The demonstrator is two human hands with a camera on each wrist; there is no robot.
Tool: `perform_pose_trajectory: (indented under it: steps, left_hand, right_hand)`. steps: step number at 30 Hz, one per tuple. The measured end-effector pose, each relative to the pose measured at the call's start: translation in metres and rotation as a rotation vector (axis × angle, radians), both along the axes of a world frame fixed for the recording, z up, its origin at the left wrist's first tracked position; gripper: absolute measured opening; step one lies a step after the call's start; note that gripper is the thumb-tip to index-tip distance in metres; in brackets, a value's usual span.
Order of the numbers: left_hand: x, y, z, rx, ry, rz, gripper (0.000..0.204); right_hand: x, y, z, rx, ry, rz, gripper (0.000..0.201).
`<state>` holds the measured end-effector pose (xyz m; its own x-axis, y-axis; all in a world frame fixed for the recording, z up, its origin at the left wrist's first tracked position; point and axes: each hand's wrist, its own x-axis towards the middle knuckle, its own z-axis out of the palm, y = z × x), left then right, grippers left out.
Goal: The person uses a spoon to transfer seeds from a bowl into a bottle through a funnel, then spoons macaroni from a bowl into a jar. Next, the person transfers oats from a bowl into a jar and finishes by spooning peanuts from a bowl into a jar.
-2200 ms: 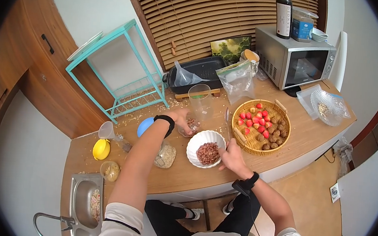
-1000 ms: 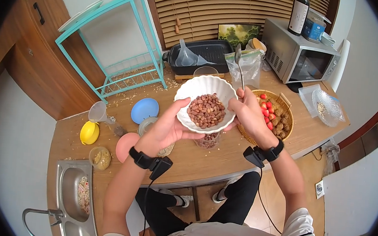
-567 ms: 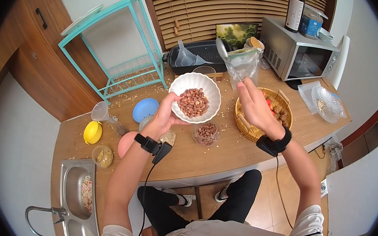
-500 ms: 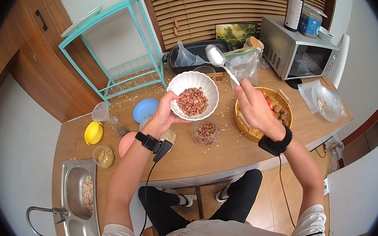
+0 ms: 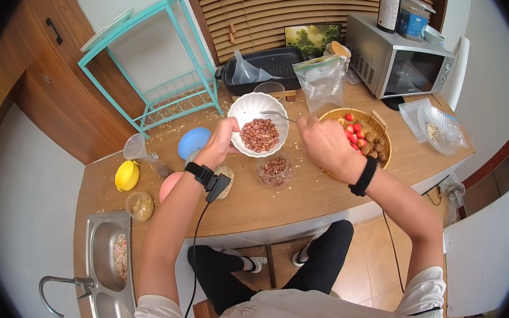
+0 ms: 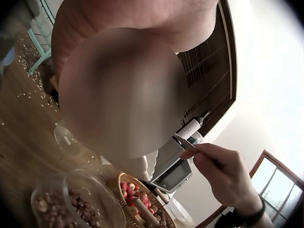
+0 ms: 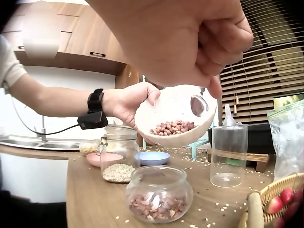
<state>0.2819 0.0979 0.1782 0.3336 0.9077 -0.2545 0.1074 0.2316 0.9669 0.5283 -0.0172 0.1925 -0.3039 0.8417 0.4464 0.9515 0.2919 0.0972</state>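
Note:
My left hand (image 5: 224, 139) holds a white fluted bowl (image 5: 248, 106) in the air above the counter, thumb over its rim. Reddish-brown peanuts (image 5: 260, 136) lie in the bottom of the bowl. In my right hand (image 5: 332, 143) is a metal spoon (image 7: 198, 105), gripped by the handle, its head inside the bowl above the peanuts. Just below the bowl, a round glass jar (image 7: 159, 187) stands on the counter, partly filled with the same peanuts. Most of the left wrist view is blurred over.
A wicker basket (image 5: 327, 114) of red fruit and walnuts stands at the right. Behind the jar are a clear cylinder (image 7: 229, 156) and a plastic bag (image 5: 321, 83). Left of it stand an oat jar (image 7: 118, 154), a blue dish (image 5: 194, 143) and a pink dish (image 5: 170, 183).
The left hand has come out of the glass jar, and the white bowl has risen off the counter. My right hand has left the bowl and swung the spoon down into it.

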Motion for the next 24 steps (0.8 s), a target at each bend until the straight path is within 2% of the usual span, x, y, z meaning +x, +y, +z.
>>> perform_pose_trajectory:
  steps: [4, 7, 9, 13, 15, 17, 19, 21, 23, 24]
  left_hand:
    - [-0.001, 0.004, -0.011, 0.018, 0.012, 0.010, 0.049]
    - [-0.003, 0.014, -0.024, 0.012, -0.011, 0.022, 0.042]
    - [-0.004, 0.019, -0.032, 0.003, -0.011, 0.035, 0.038]
    - [-0.004, 0.014, -0.032, -0.001, -0.022, 0.043, 0.033]
    - [-0.004, 0.012, -0.033, -0.001, -0.023, 0.049, 0.032]
    - [-0.005, 0.016, -0.039, 0.022, -0.051, 0.062, 0.031]
    - [-0.008, 0.021, -0.043, 0.019, -0.044, 0.030, 0.034]
    - [-0.009, 0.024, -0.049, 0.018, -0.035, -0.003, 0.037]
    - [-0.007, 0.022, -0.050, 0.057, -0.043, 0.014, 0.051]
    - [-0.007, 0.022, -0.050, 0.056, -0.044, 0.013, 0.051]
  right_hand:
    - [-0.001, -0.003, -0.009, -0.082, -0.010, -0.018, 0.014]
    - [-0.003, -0.011, -0.014, -0.126, 0.079, 0.007, 0.012]
    - [-0.005, -0.019, -0.010, -0.238, 0.105, -0.013, 0.013]
    - [-0.006, -0.025, -0.019, -0.240, 0.201, 0.007, 0.017]
    - [-0.005, -0.026, -0.027, -0.237, 0.291, 0.052, 0.012]
    - [-0.010, -0.029, -0.026, -0.269, 0.288, 0.009, 0.016]
    - [-0.014, -0.032, -0.025, -0.300, 0.285, -0.034, 0.020]
    - [-0.016, -0.037, -0.026, -0.291, 0.359, 0.012, 0.012]
    - [-0.019, -0.037, -0.032, -0.304, 0.360, -0.004, 0.012]
    - [-0.021, -0.037, -0.036, -0.321, 0.361, -0.016, 0.012]
